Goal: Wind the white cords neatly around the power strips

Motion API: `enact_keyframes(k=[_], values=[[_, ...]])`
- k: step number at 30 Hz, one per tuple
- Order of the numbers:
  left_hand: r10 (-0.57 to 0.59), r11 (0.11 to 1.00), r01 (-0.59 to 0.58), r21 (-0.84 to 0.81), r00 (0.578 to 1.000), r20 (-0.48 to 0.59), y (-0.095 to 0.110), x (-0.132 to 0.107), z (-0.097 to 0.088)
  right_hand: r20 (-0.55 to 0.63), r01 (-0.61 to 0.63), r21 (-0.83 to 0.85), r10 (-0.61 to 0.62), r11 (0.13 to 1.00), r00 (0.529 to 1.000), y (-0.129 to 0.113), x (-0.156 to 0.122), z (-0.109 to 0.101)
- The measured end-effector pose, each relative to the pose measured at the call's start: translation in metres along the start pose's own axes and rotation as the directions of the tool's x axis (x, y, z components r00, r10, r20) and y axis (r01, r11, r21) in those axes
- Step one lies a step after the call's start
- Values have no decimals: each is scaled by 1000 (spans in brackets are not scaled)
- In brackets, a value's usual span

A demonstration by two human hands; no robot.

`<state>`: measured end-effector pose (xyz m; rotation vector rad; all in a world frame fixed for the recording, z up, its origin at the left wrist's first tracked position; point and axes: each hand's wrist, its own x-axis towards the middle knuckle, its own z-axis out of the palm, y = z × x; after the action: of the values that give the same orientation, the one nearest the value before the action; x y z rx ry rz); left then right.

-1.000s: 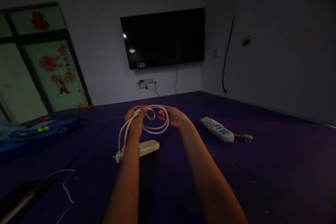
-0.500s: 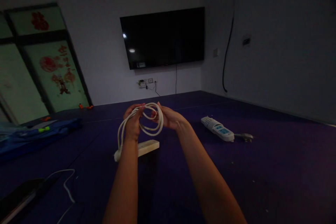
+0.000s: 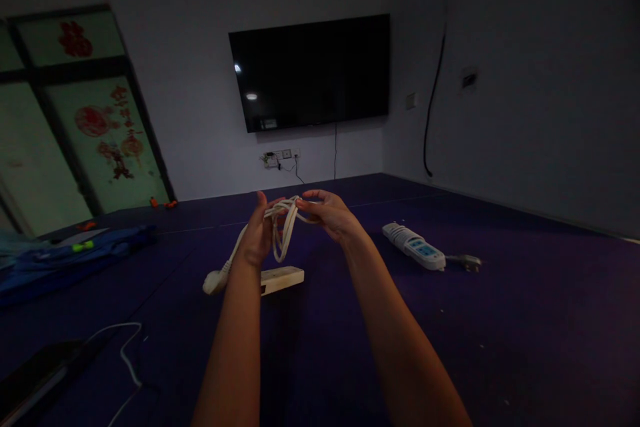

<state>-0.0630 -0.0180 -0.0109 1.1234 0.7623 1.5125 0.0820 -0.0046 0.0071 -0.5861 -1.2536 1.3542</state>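
Note:
Coiled white power cord (image 3: 283, 233) hangs between my two hands above the purple floor. My left hand (image 3: 257, 230) holds the coil from the left, thumb pointing up. On the other side my right hand (image 3: 330, 213) pinches the coil's upper right part between thumb and fingers. From the left hand a length of cord runs down to a white plug (image 3: 215, 281), which hangs beside my left wrist. Below the hands a white power strip (image 3: 283, 279) lies on the floor, its left end hidden behind my left forearm.
A second power strip (image 3: 415, 247), its cord wrapped round it, lies at the right with its plug (image 3: 470, 262). Blue cloth (image 3: 105, 243) lies at the left. A dark flat device (image 3: 37, 373) with a white cable (image 3: 129, 360) is at the lower left. A television (image 3: 313, 73) hangs on the wall.
The round loops have turned and drawn together into a narrower bundle. My right hand has closed on the coil's top. The plug has swung left and slightly up.

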Motion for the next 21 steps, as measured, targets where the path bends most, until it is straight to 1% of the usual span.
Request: enact_keyframes(k=[2, 4, 7, 10, 12, 13, 15, 17, 19, 21], values=[[5, 999, -5, 32, 1000, 3, -2, 1, 0, -76, 76, -75, -82, 994, 994, -1, -1, -1], [38, 996, -37, 81, 999, -6, -5, 2, 0, -136, 141, -188, -168, 972, 976, 1, -1, -4], [123, 980, -120, 159, 992, -10, -10, 3, -1, -204, 172, -397, -270, 901, 941, 7, 4, -12], [179, 960, -178, 215, 984, 15, -13, 3, 3, -273, 181, -602, -414, 777, 868, 12, 8, -17], [186, 952, -183, 245, 982, 9, -13, 2, 7, -294, 180, -685, -495, 706, 818, 15, 9, -18], [183, 950, -176, 258, 983, -1, -13, 2, 9, -298, 176, -708, -515, 684, 804, 15, 9, -17], [186, 946, -171, 276, 982, -28, -13, 1, 11, -300, 156, -737, -525, 658, 797, 16, 9, -15], [202, 941, -181, 287, 978, -44, -13, 2, 11, -298, 142, -745, -515, 652, 804, 14, 8, -13], [234, 932, -208, 296, 970, -58, -16, 4, 8, -281, 152, -729, -494, 667, 823, 11, 6, -10], [289, 927, -251, 280, 952, -102, -22, 9, 4, -272, 165, -702, -475, 693, 837, 5, 2, -8]])
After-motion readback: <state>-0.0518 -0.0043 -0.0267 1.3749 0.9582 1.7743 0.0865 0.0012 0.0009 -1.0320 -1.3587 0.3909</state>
